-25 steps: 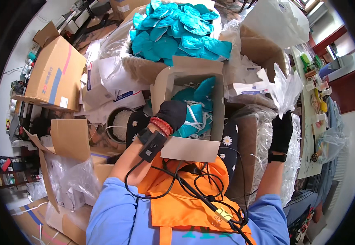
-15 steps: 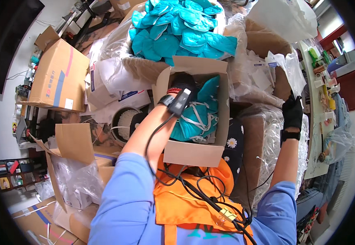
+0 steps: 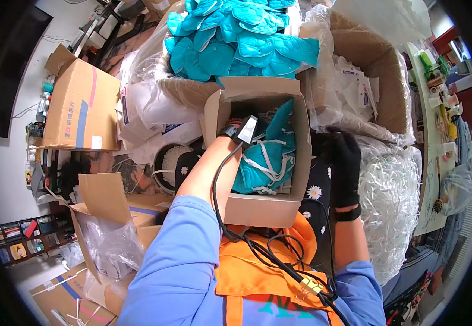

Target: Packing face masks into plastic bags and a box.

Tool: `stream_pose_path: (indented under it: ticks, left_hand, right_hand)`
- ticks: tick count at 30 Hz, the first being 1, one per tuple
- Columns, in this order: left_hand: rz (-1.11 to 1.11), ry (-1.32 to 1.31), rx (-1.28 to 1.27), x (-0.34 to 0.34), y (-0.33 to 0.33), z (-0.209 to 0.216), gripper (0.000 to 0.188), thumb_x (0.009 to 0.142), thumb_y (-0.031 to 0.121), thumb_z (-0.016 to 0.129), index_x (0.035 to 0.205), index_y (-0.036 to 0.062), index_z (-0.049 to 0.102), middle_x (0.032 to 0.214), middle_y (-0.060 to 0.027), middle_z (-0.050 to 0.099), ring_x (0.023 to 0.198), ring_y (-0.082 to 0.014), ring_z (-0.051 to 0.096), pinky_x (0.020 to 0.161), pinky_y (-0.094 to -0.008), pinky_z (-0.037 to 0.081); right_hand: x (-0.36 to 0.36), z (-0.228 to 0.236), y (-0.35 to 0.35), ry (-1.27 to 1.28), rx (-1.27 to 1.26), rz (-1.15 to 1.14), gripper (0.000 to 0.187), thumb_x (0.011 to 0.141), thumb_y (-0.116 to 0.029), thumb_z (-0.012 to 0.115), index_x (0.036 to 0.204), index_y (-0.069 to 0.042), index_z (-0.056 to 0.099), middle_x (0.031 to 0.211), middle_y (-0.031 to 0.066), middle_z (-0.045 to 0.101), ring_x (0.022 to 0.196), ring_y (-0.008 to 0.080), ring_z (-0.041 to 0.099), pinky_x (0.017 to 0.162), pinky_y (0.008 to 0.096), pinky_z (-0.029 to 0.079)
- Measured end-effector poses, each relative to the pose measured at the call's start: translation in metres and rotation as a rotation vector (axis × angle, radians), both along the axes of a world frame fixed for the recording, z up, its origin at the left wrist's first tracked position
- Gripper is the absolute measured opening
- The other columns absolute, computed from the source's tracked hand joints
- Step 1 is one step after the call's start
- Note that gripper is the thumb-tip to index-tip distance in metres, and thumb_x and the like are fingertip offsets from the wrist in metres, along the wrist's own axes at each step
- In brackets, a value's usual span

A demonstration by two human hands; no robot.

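An open cardboard box (image 3: 263, 211) rests on my lap, holding turquoise folded masks (image 3: 264, 165) with white straps. My left hand (image 3: 240, 110), in a black glove, reaches down inside the box by its far left corner. Its fingers are lost in the dark there, so I cannot see what they touch. My black-gloved right hand (image 3: 346, 165) hovers just right of the box, apart from its wall. Its fingers blend into the dark cloth behind, and nothing shows in it.
A large heap of turquoise masks (image 3: 241, 43) fills a lined carton beyond the box. At right stand a plastic-lined carton (image 3: 385, 62) with white packets and a mass of white straps (image 3: 388, 201). A tall carton (image 3: 78, 103) and a bucket (image 3: 166, 163) are left.
My right hand has left the white plastic at the right-hand carton and moved left, near the box. My left hand has sunk deeper into the box. The view has shifted slightly.
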State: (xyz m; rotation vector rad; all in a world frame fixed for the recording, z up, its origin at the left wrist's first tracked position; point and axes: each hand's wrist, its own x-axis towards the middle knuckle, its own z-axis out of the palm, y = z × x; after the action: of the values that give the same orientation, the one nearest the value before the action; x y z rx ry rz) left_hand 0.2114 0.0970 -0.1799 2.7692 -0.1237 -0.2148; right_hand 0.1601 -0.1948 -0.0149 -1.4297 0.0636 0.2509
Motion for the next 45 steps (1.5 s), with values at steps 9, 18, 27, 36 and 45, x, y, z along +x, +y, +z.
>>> stream_pose_path:
  ticks: [9,18,27,36,45]
  left_hand:
    - [-0.036,0.041,0.018,-0.019,0.001,0.022,0.028,0.078,0.025,0.063,0.099,0.0065,0.07,0.095,-0.0177,0.068,0.086,-0.0356,0.067,0.074,-0.0439,0.054]
    - [0.109,-0.06,0.148,-0.091,-0.012,0.126,0.029,0.077,0.029,0.066,0.095,0.0073,0.072,0.09,-0.0168,0.07,0.083,-0.0363,0.067,0.074,-0.0447,0.053]
    - [0.129,-0.622,-0.005,-0.147,-0.027,0.192,0.019,0.071,0.003,0.059,0.089,0.0086,0.061,0.087,-0.0125,0.063,0.084,-0.0333,0.06,0.074,-0.0428,0.048]
    - [-0.084,-0.915,0.206,-0.18,-0.017,0.197,0.011,0.074,0.012,0.061,0.084,0.0128,0.056,0.072,-0.0076,0.051,0.072,-0.0254,0.056,0.066,-0.0415,0.044]
    - [-0.412,-0.875,0.316,-0.209,-0.024,0.228,0.015,0.07,0.022,0.059,0.084,0.0171,0.054,0.077,-0.0038,0.05,0.075,-0.0214,0.056,0.066,-0.0389,0.044]
  right_hand:
    - [-0.048,0.003,0.02,-0.094,-0.171,0.242,0.013,0.092,-0.006,0.059,0.104,-0.004,0.063,0.078,0.0016,0.062,0.068,0.0067,0.056,0.06,0.0224,0.045]
    - [-0.072,-0.006,0.009,-0.244,-0.334,0.261,0.015,0.09,-0.004,0.06,0.104,-0.003,0.063,0.081,0.001,0.063,0.07,0.008,0.056,0.063,0.0246,0.047]
    - [-0.084,0.028,-0.009,-0.062,-0.136,0.317,0.011,0.092,-0.01,0.062,0.1,-0.003,0.065,0.082,0.002,0.065,0.072,0.0076,0.058,0.065,0.0236,0.048]
    - [-0.062,0.064,-0.023,-0.194,-0.154,0.217,0.014,0.091,-0.014,0.062,0.099,-0.003,0.065,0.084,0.0016,0.065,0.076,0.009,0.06,0.067,0.0228,0.046]
    - [-0.01,0.09,0.031,-0.602,-0.356,0.56,0.055,0.078,-0.019,0.078,0.125,-0.001,0.057,0.122,0.0107,0.062,0.113,0.0208,0.056,0.098,0.0339,0.043]
